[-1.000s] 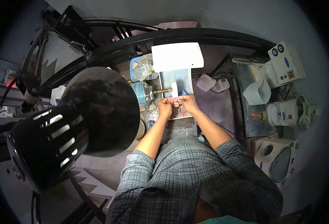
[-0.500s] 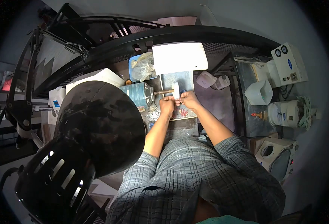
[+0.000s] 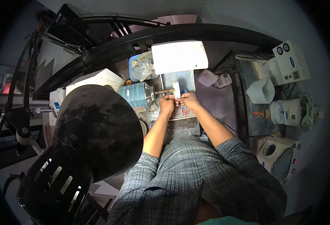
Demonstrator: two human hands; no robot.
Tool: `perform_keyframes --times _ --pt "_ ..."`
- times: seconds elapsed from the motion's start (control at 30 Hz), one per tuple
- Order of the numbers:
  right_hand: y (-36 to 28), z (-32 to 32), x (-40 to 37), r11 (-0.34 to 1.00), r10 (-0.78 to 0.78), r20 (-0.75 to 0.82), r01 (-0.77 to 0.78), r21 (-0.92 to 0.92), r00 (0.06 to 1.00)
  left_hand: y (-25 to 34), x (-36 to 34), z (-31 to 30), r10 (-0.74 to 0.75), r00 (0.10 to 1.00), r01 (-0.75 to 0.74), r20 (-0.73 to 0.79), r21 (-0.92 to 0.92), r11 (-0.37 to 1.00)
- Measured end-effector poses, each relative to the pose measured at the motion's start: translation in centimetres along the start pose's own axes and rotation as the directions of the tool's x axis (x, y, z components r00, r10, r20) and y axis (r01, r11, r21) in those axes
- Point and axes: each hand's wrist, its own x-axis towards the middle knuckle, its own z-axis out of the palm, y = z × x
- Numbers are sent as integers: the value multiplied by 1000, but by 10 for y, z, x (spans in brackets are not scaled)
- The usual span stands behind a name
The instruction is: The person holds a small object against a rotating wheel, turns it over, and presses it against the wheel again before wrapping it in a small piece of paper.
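Note:
A blue polishing motor (image 3: 135, 95) lies on its side, and its shaft (image 3: 164, 91) carries a white buffing wheel (image 3: 177, 90). Just below the wheel, on its near side, my left hand (image 3: 167, 105) and my right hand (image 3: 189, 101) meet with fingers closed in a pinch. Between the fingertips is something small that I cannot make out, close against the wheel's lower edge. Under the hands, a few small reddish bits (image 3: 184, 111) lie in the light-coloured tray (image 3: 189, 79).
A white hood (image 3: 180, 56) stands behind the wheel. Beside it is a blue bin (image 3: 134, 66) with plastic bags. A black lamp (image 3: 97, 131) fills the left foreground. To the right are two jugs (image 3: 207, 77) and a bench (image 3: 256, 120) with machines.
The view has shifted slightly. My hands stay together at the wheel's lower edge, with only small movement of the fingers.

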Motion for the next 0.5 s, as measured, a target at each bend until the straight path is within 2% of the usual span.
perform_keyframes --times 0.07,0.1,0.17,0.23,0.3,0.33,0.37,0.43,0.47,0.5 --pt "3 6 -5 987 47 -51 -38 158 998 4 1 -6 77 995 -83 60 112 990" --pt "5 6 -3 987 45 -48 -37 158 998 5 3 -6 80 995 -86 57 112 990" --pt "12 3 2 974 50 -16 -46 222 999 5 9 -2 21 1000 -25 19 229 973" --pt "15 1 8 976 52 -51 -39 214 997 2 9 1 17 1000 -20 14 228 973" --pt "11 -4 9 988 -24 -7 25 152 1000 0 4 3 -27 1000 27 -8 45 999" --pt "5 -3 2 998 -49 -21 49 35 999 -7 3 3 54 998 -53 25 -22 998" --pt "4 -3 -4 998 -53 -24 54 37 998 -15 1 0 -7 999 9 34 -68 998" --pt "7 -3 -11 974 -217 -7 216 -64 976 -22 -13 3 45 999 -47 -20 -172 984" --pt "11 -3 -13 936 -319 -36 308 -173 947 -22 -18 6 5 1000 -9 -17 -229 973" --pt "8 -3 -13 934 -324 -35 314 -172 945 -25 -17 6 -7 1000 8 6 -277 961"
